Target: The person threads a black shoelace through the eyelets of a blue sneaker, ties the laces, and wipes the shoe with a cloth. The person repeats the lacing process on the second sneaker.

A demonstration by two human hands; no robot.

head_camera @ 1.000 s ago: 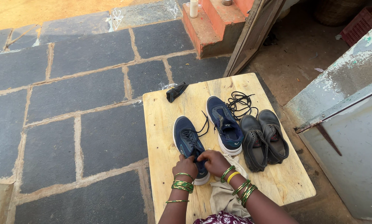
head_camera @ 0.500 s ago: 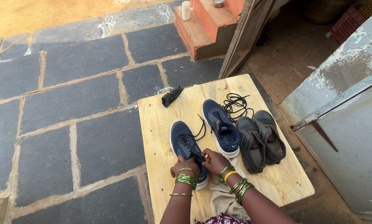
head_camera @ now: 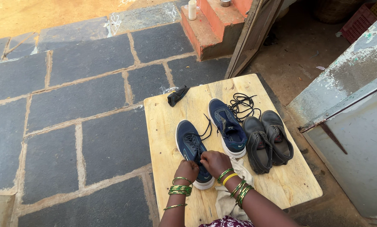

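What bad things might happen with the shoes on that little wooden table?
The black shoes sit close to the wooden table's right edge, so a bump might knock one off. The loose black lace lies tangled near the far edge and could slip down. Both hands, left hand and right hand, crowd the near blue shoe, which may slide.

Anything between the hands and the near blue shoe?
Nothing visible. Both the left hand and the right hand are already on the near blue shoe, at its heel end. The beige cloth lies under the right wrist, beside the shoe rather than over it.
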